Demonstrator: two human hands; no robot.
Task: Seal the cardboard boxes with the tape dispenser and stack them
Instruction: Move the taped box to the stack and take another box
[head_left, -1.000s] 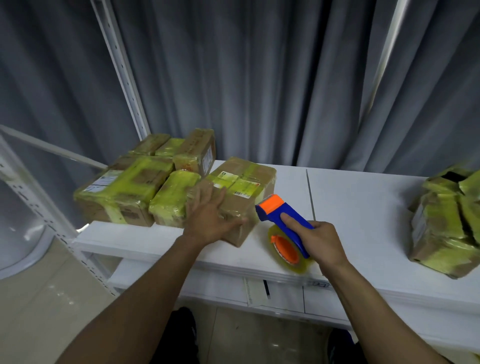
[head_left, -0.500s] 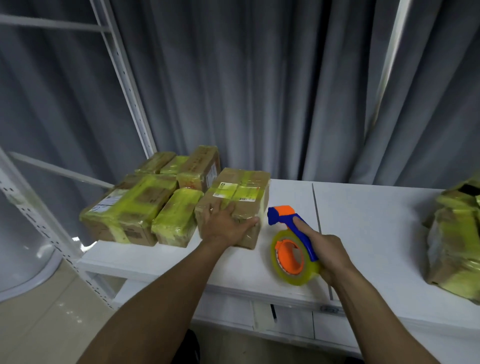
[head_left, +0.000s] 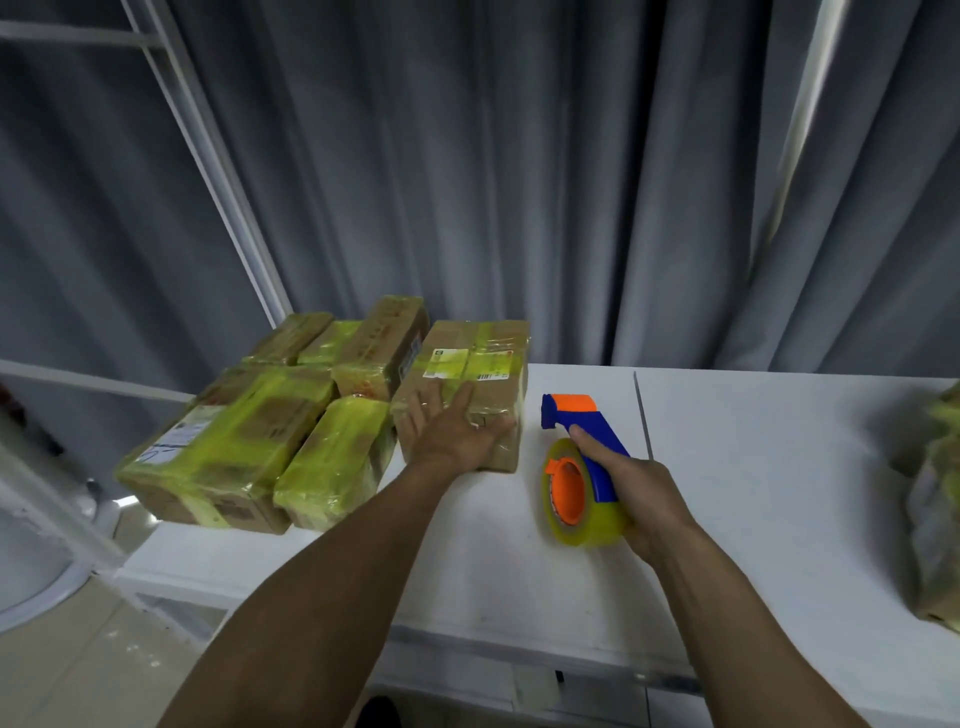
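Observation:
A taped cardboard box (head_left: 483, 353) with white labels lies on the white table (head_left: 753, 467), beside a group of several boxes wrapped in yellow tape (head_left: 249, 441). My left hand (head_left: 452, 434) rests flat on the near end of that box, fingers spread. My right hand (head_left: 636, 493) grips the blue handle of the tape dispenser (head_left: 576, 467), which has an orange hub and a roll of yellowish tape and sits just right of the box, apart from it.
More taped boxes (head_left: 935, 499) sit at the table's right edge. A white metal rack post (head_left: 208, 156) rises behind the left stack. Grey curtains hang behind the table. A seam (head_left: 643, 415) runs across the tabletop right of the dispenser.
The labelled box has been pushed left and back against the stack, straightened. My left hand stayed on it. The dispenser in my right hand stayed beside it; the view tilted up.

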